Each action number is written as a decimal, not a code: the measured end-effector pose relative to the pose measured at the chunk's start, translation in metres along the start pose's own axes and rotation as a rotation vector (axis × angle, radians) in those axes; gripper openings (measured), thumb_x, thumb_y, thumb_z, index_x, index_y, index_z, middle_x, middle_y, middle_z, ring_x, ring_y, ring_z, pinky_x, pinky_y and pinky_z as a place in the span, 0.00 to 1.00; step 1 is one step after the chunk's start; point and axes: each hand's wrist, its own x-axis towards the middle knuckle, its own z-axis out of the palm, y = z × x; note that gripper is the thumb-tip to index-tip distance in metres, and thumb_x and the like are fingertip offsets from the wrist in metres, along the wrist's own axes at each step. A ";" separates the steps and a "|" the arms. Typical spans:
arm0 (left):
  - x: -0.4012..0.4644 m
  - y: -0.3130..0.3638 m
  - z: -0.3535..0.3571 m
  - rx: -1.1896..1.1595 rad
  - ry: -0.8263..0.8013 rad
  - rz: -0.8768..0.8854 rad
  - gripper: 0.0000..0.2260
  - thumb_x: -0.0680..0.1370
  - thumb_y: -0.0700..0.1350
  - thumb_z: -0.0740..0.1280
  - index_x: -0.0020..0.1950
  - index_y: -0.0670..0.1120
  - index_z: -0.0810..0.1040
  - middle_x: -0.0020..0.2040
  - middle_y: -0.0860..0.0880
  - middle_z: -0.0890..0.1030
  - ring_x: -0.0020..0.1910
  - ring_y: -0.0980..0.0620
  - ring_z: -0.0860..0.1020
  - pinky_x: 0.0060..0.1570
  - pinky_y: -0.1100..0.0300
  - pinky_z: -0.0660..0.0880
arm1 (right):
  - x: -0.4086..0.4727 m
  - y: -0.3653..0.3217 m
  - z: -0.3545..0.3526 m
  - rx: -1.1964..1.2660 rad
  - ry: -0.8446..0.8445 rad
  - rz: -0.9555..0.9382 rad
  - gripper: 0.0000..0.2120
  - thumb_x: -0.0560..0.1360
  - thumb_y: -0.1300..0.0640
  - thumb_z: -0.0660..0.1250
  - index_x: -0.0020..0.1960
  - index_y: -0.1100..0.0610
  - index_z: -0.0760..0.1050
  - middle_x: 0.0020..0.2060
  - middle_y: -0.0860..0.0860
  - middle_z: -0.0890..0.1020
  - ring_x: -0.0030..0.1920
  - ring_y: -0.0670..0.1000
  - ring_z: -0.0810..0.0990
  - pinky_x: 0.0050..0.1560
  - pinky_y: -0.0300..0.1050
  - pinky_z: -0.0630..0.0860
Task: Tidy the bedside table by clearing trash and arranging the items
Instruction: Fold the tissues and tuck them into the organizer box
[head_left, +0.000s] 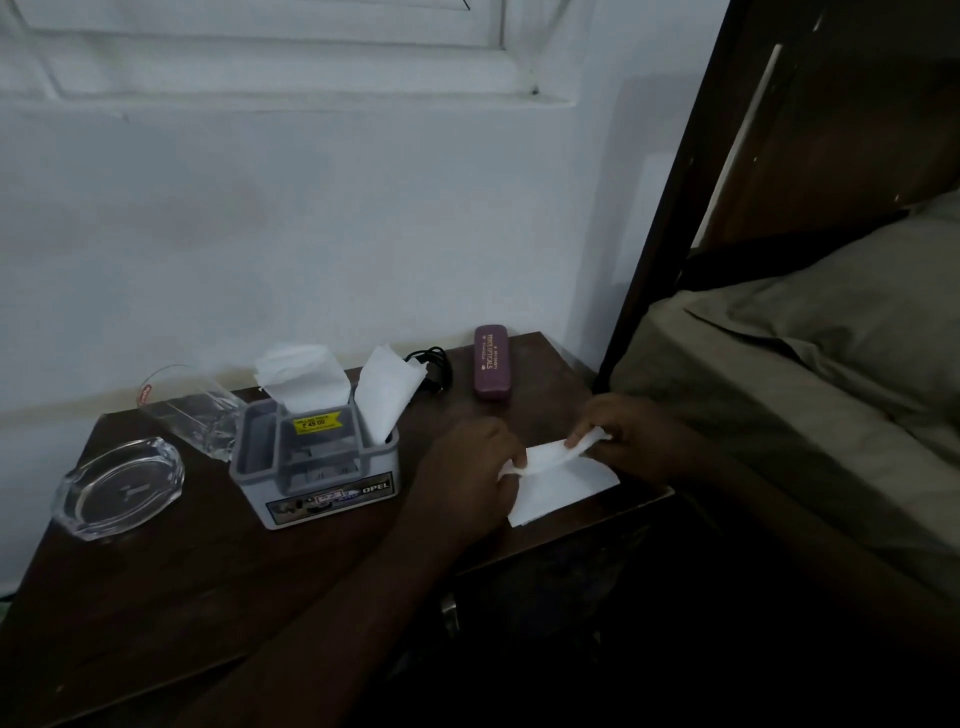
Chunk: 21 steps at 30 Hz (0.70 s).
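A white tissue (563, 480) lies flat near the right front corner of the dark wooden bedside table (208, 582). My left hand (470, 467) pinches its left edge and my right hand (631, 434) pinches its lifted upper edge. A grey plastic organiser box (317, 467) stands at the middle of the table with two white tissues (384, 397) sticking up out of its back compartments. A maroon spectacle case (491, 362) lies at the back right. A drinking glass (200, 410) lies tipped behind a glass ashtray (119, 488) on the left.
A coiled black cable (434, 364) sits against the wall behind the organiser. The bed with a grey pillow (841, 312) and dark headboard (727, 156) borders the table on the right. A white wall stands close behind the table.
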 end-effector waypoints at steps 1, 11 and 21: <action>-0.007 0.002 0.003 0.002 0.000 0.015 0.05 0.69 0.41 0.69 0.43 0.49 0.80 0.46 0.52 0.80 0.47 0.53 0.77 0.49 0.59 0.73 | -0.005 0.001 0.002 -0.002 -0.015 0.003 0.07 0.73 0.60 0.71 0.49 0.51 0.82 0.49 0.45 0.81 0.49 0.44 0.79 0.53 0.42 0.78; -0.032 0.013 0.018 -0.016 -0.052 0.039 0.11 0.76 0.56 0.67 0.47 0.50 0.84 0.47 0.55 0.84 0.47 0.56 0.79 0.50 0.56 0.74 | -0.008 -0.002 0.004 0.077 -0.047 0.073 0.11 0.76 0.60 0.62 0.54 0.52 0.80 0.60 0.49 0.79 0.60 0.42 0.74 0.63 0.35 0.70; -0.035 0.017 0.015 -0.031 0.051 0.013 0.09 0.77 0.52 0.67 0.42 0.50 0.83 0.67 0.47 0.77 0.71 0.50 0.68 0.62 0.54 0.70 | 0.034 -0.042 0.008 -0.094 -0.426 0.125 0.03 0.74 0.55 0.70 0.45 0.48 0.77 0.42 0.41 0.77 0.45 0.45 0.76 0.46 0.37 0.73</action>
